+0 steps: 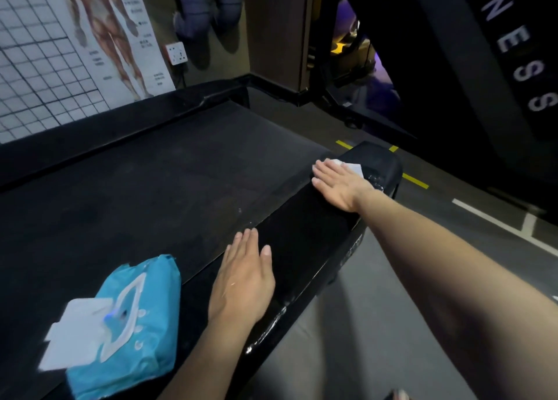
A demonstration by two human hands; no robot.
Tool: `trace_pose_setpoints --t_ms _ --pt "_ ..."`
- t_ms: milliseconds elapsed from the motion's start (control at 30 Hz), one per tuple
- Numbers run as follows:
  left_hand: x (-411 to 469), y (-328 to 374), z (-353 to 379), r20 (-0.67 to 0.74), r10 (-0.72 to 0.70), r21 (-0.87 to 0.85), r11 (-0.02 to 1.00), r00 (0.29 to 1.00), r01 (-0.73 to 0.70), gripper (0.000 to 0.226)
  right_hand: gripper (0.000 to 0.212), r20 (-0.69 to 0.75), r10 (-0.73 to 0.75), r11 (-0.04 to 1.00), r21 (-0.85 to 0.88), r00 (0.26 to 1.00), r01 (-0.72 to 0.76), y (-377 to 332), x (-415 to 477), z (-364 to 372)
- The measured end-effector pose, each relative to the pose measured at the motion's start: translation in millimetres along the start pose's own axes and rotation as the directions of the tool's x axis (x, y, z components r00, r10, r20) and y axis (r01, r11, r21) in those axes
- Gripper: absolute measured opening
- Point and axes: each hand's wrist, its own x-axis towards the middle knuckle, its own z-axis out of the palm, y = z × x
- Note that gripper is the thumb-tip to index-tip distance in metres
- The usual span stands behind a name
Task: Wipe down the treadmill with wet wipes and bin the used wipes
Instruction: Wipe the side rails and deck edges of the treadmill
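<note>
Right hand [338,182], fingers straight, covers most of the wet wipe [352,167]; left hand [241,282] rests flat, wipes pack [136,324] just beside it.

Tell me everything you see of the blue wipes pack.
The wipes pack is a soft, crinkled light-blue plastic pouch with white print. A white sheet sticks out of its top toward the left. It lies flat on the dark treadmill belt, beside the left hand but apart from it; nothing grips it.
</note>
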Motion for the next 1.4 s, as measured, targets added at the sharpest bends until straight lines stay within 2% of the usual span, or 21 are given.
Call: trace_pose_setpoints --t_ms 100,233,300,367,533,667,733,800,867,933,1000,1067,1133,1167,1200,1267,1300,1333,1400 --pt "2.1 0.2 0.4 0.003 -0.002 0.018 1.000 1.000 0.002 0.059 0.073 -0.032 0.078 0.996 0.040 0.996 -0.077 18.8 18.3 -1.6" --pt "1.2 2.4 -0.8 0.012 -0.009 0.027 1.000 1.000 0.008 0.058 0.064 -0.129 0.107 0.985 0.150 0.986 -0.088 19.5 2.0 3.1" --pt "0.0 3.4 -1.4 0.018 -0.010 0.032 0.999 1.000 0.010 0.058 0.059 -0.171 0.047 0.994 0.108 0.984 -0.028 15.4 -21.4 6.6" --pt "0.0 2.9 -0.8 0.021 -0.004 0.034 0.999 1.000 0.003 0.058 0.056 -0.151 -0.053 0.998 0.037 0.987 0.059 8.7 -41.8 9.6" --pt "-1.4 4.3 0.3 0.013 -0.008 0.028 1.000 1.000 0.008 0.058 0.059 -0.071 -0.152 0.981 0.114 0.986 0.159 -9.4 -71.3 16.3" --pt "0.0 2.9 1.2 0.001 -0.003 0.025 1.000 1.000 0.003 0.057 0.054 -0.139 -0.249 0.960 0.097 0.958 0.263 1.7 -58.5 13.3" --pt "-0.7 3.0 0.7 -0.006 -0.006 0.024 1.000 1.000 0.006 0.057 0.054 -0.169 -0.176 0.982 0.033 0.970 0.184 12.7 -35.6 10.8" --pt "-0.4 2.8 0.4 -0.009 -0.004 0.031 0.999 1.000 0.005 0.057 0.068 -0.192 -0.051 0.998 0.021 0.980 0.056 22.5 -11.0 10.8" --pt "0.3 1.8 0.6 -0.007 -0.003 0.032 0.999 1.000 0.003 0.057 0.077 -0.226 0.130 0.984 0.151 0.965 -0.097 30.8 8.1 16.0" --pt "0.5 1.4 1.0 -0.003 -0.007 0.029 1.000 1.000 0.007 0.057 0.074 -0.221 0.317 0.923 0.295 0.922 -0.246 43.4 19.0 22.5" --pt "1.0 1.1 1.1 -0.002 -0.006 0.025 1.000 1.000 0.006 0.057 0.079 -0.144 0.441 0.856 0.364 0.886 -0.367 56.6 18.9 23.2" --pt "1.6 1.4 1.6 -0.002 -0.001 0.024 1.000 1.000 0.001 0.057 0.084 -0.129 0.516 0.809 0.397 0.847 -0.433 59.7 8.8 23.3" --pt "2.2 1.4 2.8 0.000 0.000 0.026 1.000 1.000 0.000 0.057 0.077 -0.168 0.587 0.747 0.491 0.792 -0.449 50.9 -11.0 29.8" --pt "2.0 0.8 3.3 0.000 -0.001 0.024 1.000 1.000 0.001 0.057 0.068 -0.224 0.585 0.742 0.536 0.780 -0.403 40.9 -24.2 37.0" --pt "1.8 0.8 3.4 -0.003 -0.002 0.019 1.000 1.000 0.002 0.057 0.058 -0.305 0.532 0.782 0.536 0.790 -0.319 27.6 -37.6 46.4" --pt "1.5 1.9 3.0 -0.007 -0.001 0.006 1.000 1.000 0.001 0.057 0.043 -0.422 0.366 0.881 0.444 0.829 -0.163 1.2 -60.7 66.8" --pt "1.1 1.9 2.7 -0.010 -0.002 0.001 1.000 1.000 0.002 0.057 0.040 -0.422 0.283 0.899 0.430 0.861 -0.084 -9.7 -72.5 73.3" --pt "1.0 1.8 2.6 -0.010 -0.003 -0.001 1.000 1.000 0.003 0.057 0.043 -0.411 0.204 0.911 0.412 0.888 -0.018 -18.0 -86.3 73.8" --pt "1.5 1.5 2.4 -0.010 -0.001 -0.003 1.000 1.000 0.001 0.057 0.063 -0.388 0.061 0.919 0.382 0.920 0.100 -17.1 -104.2 68.1"
